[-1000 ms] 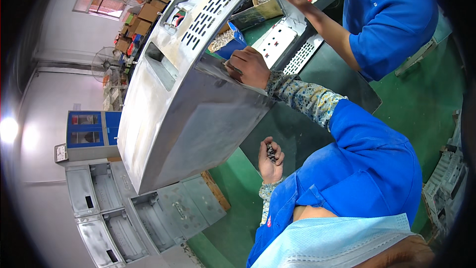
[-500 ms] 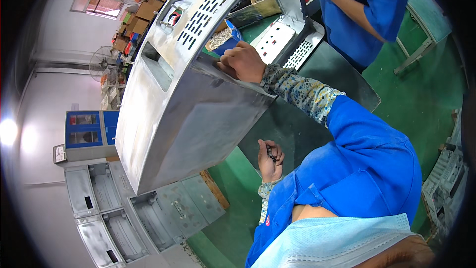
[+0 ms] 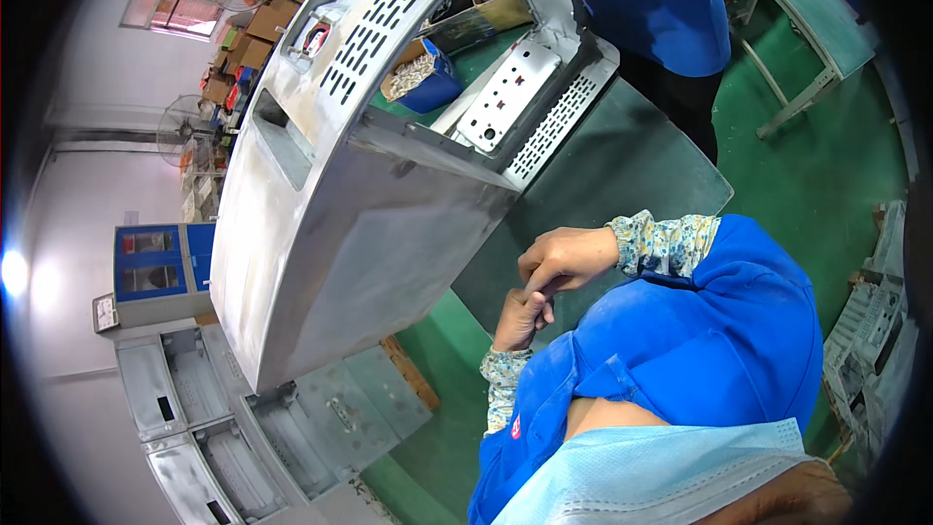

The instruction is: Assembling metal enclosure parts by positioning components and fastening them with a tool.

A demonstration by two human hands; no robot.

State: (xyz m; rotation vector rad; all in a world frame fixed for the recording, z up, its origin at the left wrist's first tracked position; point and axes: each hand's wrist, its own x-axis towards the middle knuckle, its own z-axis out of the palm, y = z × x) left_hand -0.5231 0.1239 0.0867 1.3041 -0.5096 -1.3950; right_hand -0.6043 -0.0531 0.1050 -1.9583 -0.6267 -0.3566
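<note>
I hold both hands close together, just in front of my blue shirt. My left hand (image 3: 520, 319) is turned up and curled like a little cup. My right hand (image 3: 569, 258) sits on top of it, with its fingertips poking down into the cup. The two hands touch. I cannot tell what lies in the left palm, because the fingers hide it. I also cannot tell if the right fingertips have pinched anything or are just feeling about.

The big grey metal case (image 3: 360, 233) stands tipped on the dark table (image 3: 622, 165), just beside my hands. Neither hand touches it. It has rows of slots near its top. Behind it lie a white plate with holes (image 3: 510, 92) and a blue bin (image 3: 423, 83) full of small bits. Another person in blue (image 3: 651, 0) stands at the far side of the table.

I think I am at the step of picking one small piece out of my palm. The next move calls for a firm pinch with the right fingertips, and a level left palm so nothing rolls out.
</note>
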